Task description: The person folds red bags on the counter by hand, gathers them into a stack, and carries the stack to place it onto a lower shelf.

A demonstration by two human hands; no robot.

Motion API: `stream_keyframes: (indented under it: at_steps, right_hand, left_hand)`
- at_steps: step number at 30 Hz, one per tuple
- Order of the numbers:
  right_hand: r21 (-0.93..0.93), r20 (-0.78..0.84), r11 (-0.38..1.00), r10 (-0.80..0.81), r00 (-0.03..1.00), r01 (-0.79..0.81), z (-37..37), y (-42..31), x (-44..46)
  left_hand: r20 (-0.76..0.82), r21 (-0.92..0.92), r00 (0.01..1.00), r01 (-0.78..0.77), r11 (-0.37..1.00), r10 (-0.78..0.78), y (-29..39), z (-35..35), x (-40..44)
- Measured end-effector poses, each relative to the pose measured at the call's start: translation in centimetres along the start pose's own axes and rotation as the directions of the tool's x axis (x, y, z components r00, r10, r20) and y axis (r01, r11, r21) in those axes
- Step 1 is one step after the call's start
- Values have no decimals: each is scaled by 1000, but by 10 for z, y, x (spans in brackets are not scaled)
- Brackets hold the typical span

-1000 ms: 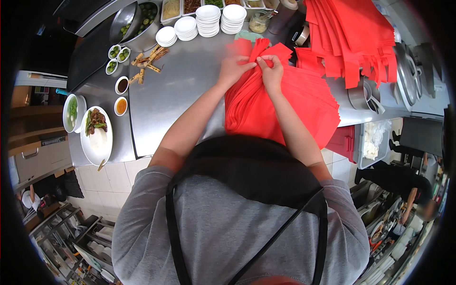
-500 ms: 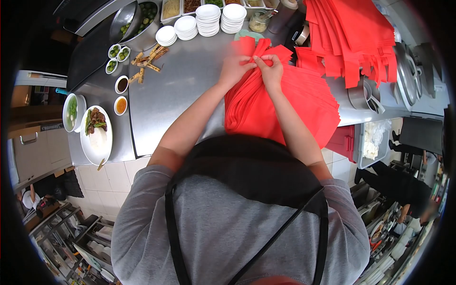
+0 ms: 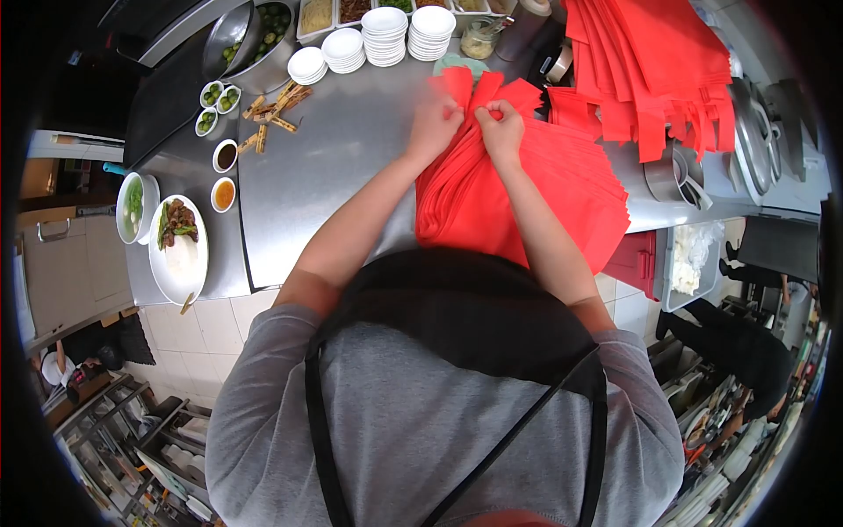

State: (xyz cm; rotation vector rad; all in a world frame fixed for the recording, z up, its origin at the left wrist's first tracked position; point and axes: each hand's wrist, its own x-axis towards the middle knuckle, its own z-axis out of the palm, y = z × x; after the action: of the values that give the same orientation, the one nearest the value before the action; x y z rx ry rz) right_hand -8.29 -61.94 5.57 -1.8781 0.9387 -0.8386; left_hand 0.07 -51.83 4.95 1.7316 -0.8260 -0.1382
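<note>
The red cloth stack (image 3: 553, 193) lies fanned on the table (image 3: 325, 149), right of frame centre, apparently to separate edges. The right hand (image 3: 501, 132) pinches its upper part; the left hand (image 3: 432, 130) curls beside it, grip unclear.

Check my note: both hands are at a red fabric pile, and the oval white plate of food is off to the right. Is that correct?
Not quite: the oval white plate is off to the left, as the head view shows. The left hand and right hand are indeed at a red fabric pile.
</note>
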Motion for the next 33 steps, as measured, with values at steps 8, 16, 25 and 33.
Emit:
stream_keyframes:
  at_steps: [8, 16, 25, 33]
  right_hand:
    - [37, 31, 999, 11, 999, -12, -3, 0, 0]
    - [-37, 59, 999, -26, 998, 28, 2, 5, 4]
    - [89, -14, 995, 39, 999, -38, -2, 16, 1]
    - [258, 104, 965, 19, 994, -46, 0, 6, 1]
  left_hand:
    - [-107, -167, 990, 71, 983, -90, -35, 1, 0]
    - [-74, -98, 996, 51, 994, -58, -10, -4, 1]
    - [-340, -498, 792, 305, 812, -507, -64, -4, -3]
    - [133, 19, 985, 105, 994, -107, 24, -13, 5]
